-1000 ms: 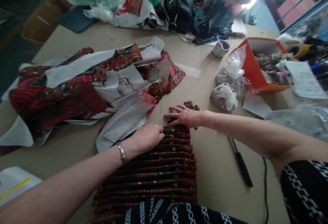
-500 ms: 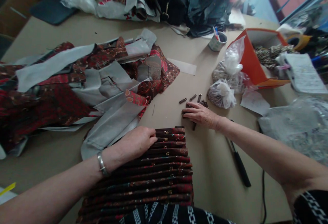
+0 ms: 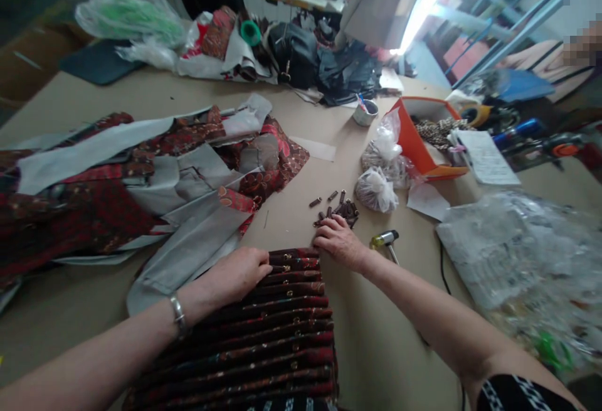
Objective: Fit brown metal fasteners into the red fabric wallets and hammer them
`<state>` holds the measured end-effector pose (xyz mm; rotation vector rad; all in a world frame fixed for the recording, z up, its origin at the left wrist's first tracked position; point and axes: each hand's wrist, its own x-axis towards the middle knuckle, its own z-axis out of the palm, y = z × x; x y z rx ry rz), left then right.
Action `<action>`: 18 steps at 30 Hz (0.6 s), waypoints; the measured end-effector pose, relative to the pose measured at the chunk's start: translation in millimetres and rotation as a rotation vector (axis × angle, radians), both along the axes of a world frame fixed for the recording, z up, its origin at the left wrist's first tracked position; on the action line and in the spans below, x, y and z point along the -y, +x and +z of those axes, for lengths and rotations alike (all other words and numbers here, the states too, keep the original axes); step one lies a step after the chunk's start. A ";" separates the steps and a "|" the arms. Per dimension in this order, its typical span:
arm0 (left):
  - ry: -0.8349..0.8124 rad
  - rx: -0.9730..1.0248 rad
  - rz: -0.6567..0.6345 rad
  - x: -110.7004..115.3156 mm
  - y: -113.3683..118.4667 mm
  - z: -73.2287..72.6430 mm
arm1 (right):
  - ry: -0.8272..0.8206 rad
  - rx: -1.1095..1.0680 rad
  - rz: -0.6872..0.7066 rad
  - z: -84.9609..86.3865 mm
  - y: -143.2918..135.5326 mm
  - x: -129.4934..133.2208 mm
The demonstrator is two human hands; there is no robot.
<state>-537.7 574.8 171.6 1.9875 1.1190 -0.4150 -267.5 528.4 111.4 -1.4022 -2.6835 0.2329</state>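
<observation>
The left grip is resting with curled fingers on the far end of a zippered fabric stack; I cannot tell whether it is pinching any of it. The stack is lying on the near side of both grips, its strips running lengthwise left to right, right ends tilting slightly away. Beside the stack's far right corner, the right grip is bending partly spread fingers, its hold hidden. Small brown tabs are crowding just beyond that grip, a mallet lying to its right.
</observation>
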 end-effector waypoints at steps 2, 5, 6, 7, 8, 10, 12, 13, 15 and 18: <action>-0.019 0.025 0.008 -2.8 -0.4 1.0 | 0.017 0.007 -0.144 7.4 5.5 -1.6; -0.063 0.114 0.124 -5.2 -1.7 11.7 | 0.049 -0.141 -0.400 30.3 4.6 -0.2; -0.097 0.169 0.208 -4.6 -2.1 17.6 | 0.049 -0.249 -0.454 39.8 0.0 2.4; -0.155 0.242 0.309 -3.0 -2.4 24.1 | 0.031 -0.375 -0.490 49.6 -7.0 6.4; -0.234 0.330 0.417 -0.4 -2.3 30.8 | -0.012 -0.514 -0.518 59.3 -16.4 11.9; -0.427 0.524 0.609 7.7 -1.0 43.2 | -0.192 -0.808 -0.585 76.2 -40.8 26.4; -0.597 0.688 0.724 18.1 1.8 51.9 | -0.456 -1.088 -0.664 87.0 -68.9 42.4; -0.653 0.747 0.755 23.6 3.6 54.5 | -0.575 -1.220 -0.695 89.6 -82.8 49.5; -0.715 0.838 0.788 33.8 7.5 56.6 | -0.740 -1.459 -0.723 89.5 -107.6 60.0; -0.740 0.924 0.834 46.6 12.7 54.3 | -0.797 -1.720 -0.754 82.1 -134.1 67.6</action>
